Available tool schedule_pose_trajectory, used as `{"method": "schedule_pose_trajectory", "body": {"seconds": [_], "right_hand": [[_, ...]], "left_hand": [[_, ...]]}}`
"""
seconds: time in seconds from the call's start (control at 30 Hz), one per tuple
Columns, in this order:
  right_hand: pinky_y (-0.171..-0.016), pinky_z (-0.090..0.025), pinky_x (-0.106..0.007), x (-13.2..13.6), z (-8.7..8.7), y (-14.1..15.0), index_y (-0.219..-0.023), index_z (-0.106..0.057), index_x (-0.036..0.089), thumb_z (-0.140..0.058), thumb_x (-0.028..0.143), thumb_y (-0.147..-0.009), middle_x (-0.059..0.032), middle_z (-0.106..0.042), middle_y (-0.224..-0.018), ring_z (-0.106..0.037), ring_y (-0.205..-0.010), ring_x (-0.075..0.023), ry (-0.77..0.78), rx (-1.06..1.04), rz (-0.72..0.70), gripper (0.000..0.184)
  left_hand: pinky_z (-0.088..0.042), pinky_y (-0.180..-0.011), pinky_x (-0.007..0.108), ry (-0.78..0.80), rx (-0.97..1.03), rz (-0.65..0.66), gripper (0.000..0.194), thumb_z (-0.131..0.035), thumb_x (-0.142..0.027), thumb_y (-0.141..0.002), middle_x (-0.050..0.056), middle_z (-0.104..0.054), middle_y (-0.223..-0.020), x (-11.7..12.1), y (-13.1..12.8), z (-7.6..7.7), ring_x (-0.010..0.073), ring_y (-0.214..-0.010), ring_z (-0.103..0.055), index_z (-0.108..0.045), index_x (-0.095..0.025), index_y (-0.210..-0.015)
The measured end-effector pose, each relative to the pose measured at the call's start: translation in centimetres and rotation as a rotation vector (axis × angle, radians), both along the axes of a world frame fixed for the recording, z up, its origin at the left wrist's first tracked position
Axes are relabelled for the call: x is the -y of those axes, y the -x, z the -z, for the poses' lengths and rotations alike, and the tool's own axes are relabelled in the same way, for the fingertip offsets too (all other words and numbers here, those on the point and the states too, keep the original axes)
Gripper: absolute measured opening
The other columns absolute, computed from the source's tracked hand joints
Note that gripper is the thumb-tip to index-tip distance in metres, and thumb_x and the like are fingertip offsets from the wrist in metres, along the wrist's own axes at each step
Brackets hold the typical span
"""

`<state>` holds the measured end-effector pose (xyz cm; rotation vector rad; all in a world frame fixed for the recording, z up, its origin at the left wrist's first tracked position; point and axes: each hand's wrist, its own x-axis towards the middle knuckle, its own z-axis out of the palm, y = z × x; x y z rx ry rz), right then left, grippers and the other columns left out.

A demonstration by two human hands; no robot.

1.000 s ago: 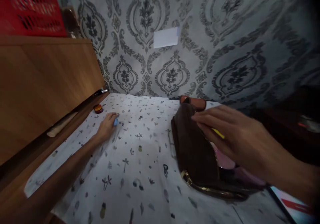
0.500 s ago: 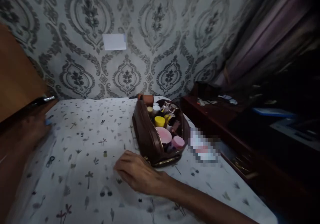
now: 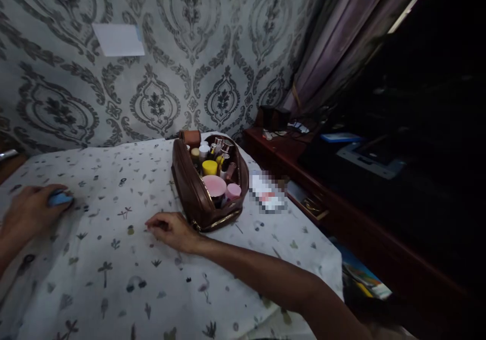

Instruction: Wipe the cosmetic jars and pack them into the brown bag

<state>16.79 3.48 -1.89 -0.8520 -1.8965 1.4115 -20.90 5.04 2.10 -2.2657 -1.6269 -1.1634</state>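
A brown open pouch (image 3: 190,190) stands on the patterned white cloth (image 3: 114,279), filled with several jars and tubes, among them a yellow lid (image 3: 209,167) and pink lids (image 3: 214,184). My right hand (image 3: 172,230) rests on the cloth just in front of the pouch, its fingers curled down; whether they pinch anything is hidden. At the far left my left hand (image 3: 32,213) lies on the cloth, closed over a small blue object (image 3: 59,199).
A small blurred-out packet (image 3: 268,192) lies right of the pouch. A dark wooden side unit (image 3: 304,178) with small items stands along the table's right edge. Patterned wallpaper with a white note (image 3: 118,40) is behind; curtains hang at the right.
The view has swung right. My right hand left the top of the pouch and came down onto the cloth in front of it. My left hand keeps the blue object.
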Motion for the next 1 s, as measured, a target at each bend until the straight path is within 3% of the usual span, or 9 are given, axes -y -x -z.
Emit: {"method": "schedule_pose_trajectory", "body": {"seconds": [0.07, 0.17, 0.27, 0.37, 0.43, 0.6, 0.77, 0.9, 1.0], "right_hand": [[-0.079, -0.055, -0.025, 0.0, 0.4, 0.0, -0.106, -0.072, 0.018, -0.066, 0.021, -0.087, -0.0039, -0.073, -0.1, -0.069, -0.092, -0.0152, 0.004, -0.022, 0.023, 0.02], [-0.08, -0.058, -0.026, -0.2, 1.0, 0.1, -0.121, -0.066, 0.019, -0.073, 0.022, -0.082, -0.0077, -0.067, -0.115, -0.069, -0.1, -0.0165, 0.025, -0.052, 0.067, 0.04], [-0.084, -0.059, -0.028, -0.5, 1.3, 0.0, -0.135, -0.055, 0.019, -0.079, 0.022, -0.075, -0.013, -0.055, -0.133, -0.065, -0.113, -0.0196, 0.012, -0.084, 0.089, 0.065], [-0.096, -0.056, -0.035, -0.6, 0.9, -0.2, -0.14, -0.05, 0.02, -0.082, 0.021, -0.071, -0.0136, -0.054, -0.135, -0.06, -0.12, -0.0234, -0.1, -0.022, 0.069, 0.076], [-0.104, -0.05, -0.041, -0.6, 0.6, -0.4, -0.137, -0.052, 0.019, -0.082, 0.02, -0.072, -0.0114, -0.06, -0.126, -0.059, -0.12, -0.0254, -0.194, 0.044, 0.073, 0.072], [-0.107, -0.045, -0.042, -0.2, 0.3, -0.3, -0.131, -0.053, 0.015, -0.074, 0.014, -0.075, -0.0134, -0.062, -0.128, -0.059, -0.121, -0.0253, -0.26, 0.07, 0.087, 0.06], [-0.095, -0.05, -0.038, 0.1, 0.1, -0.2, -0.124, -0.05, 0.019, -0.078, 0.022, -0.07, -0.007, -0.066, -0.118, -0.065, -0.106, -0.0219, -0.134, 0.065, 0.151, 0.061], [-0.083, -0.052, -0.034, 0.1, 0.1, -0.1, -0.113, -0.053, 0.02, -0.08, 0.025, -0.068, -0.001, -0.068, -0.1, -0.066, -0.091, -0.0198, -0.091, 0.086, 0.175, 0.052], [-0.087, -0.051, -0.035, -0.1, 0.3, 0.0, -0.113, -0.057, 0.02, -0.078, 0.021, -0.069, -0.0029, -0.068, -0.106, -0.065, -0.096, -0.0207, -0.152, 0.063, 0.158, 0.05]], "left_hand": [[-0.046, -0.053, 0.031, -0.016, -0.149, -0.209, 0.03, -0.06, -0.055, -0.082, 0.001, -0.058, -0.062, 0.2, -3.3, 0.3, 0.0235, -0.066, -0.062, -0.075, -0.028, -0.086], [-0.057, -0.07, 0.036, 0.241, -0.129, -0.101, 0.037, -0.064, -0.055, -0.082, 0.005, -0.07, -0.085, 0.7, -9.8, 0.0, 0.0271, -0.083, -0.069, -0.076, -0.024, -0.097], [-0.058, -0.075, 0.036, 0.34, 0.017, -0.007, 0.042, -0.065, -0.054, -0.08, 0.008, -0.069, -0.098, 1.6, -15.7, -0.3, 0.028, -0.091, -0.069, -0.075, -0.022, -0.105], [-0.057, -0.081, 0.038, 0.395, 0.132, 0.101, 0.038, -0.062, -0.05, -0.082, 0.007, -0.067, -0.095, 2.9, -19.8, -0.7, 0.0265, -0.092, -0.068, -0.074, -0.022, -0.106], [-0.055, -0.086, 0.04, 0.425, 0.203, 0.118, 0.036, -0.06, -0.049, -0.084, 0.008, -0.067, -0.098, 3.8, -21.5, -0.9, 0.0268, -0.096, -0.068, -0.073, -0.021, -0.103], [-0.052, -0.093, 0.036, 0.433, 0.459, 0.038, 0.035, -0.05, -0.048, -0.094, 0.007, -0.071, -0.103, 5.1, -22.0, -0.1, 0.0223, -0.097, -0.067, -0.065, -0.02, -0.108], [-0.052, -0.081, 0.033, 0.382, 0.575, -0.105, 0.043, -0.043, -0.062, -0.095, 0.002, -0.065, -0.086, 4.9, -20.1, 2.2, 0.0191, -0.081, -0.062, -0.057, -0.022, -0.1], [-0.052, -0.088, 0.036, 0.306, 0.56, 0.007, 0.049, -0.03, -0.063, -0.101, 0.004, -0.066, -0.096, 4.9, -19.8, 2.9, 0.0208, -0.091, -0.063, -0.058, -0.023, -0.105], [-0.05, -0.097, 0.039, 0.219, 0.48, 0.133, 0.045, -0.034, -0.054, -0.103, 0.009, -0.065, -0.112, 5.2, -20.1, 2.8, 0.0227, -0.104, -0.061, -0.059, -0.02, -0.117]]}}
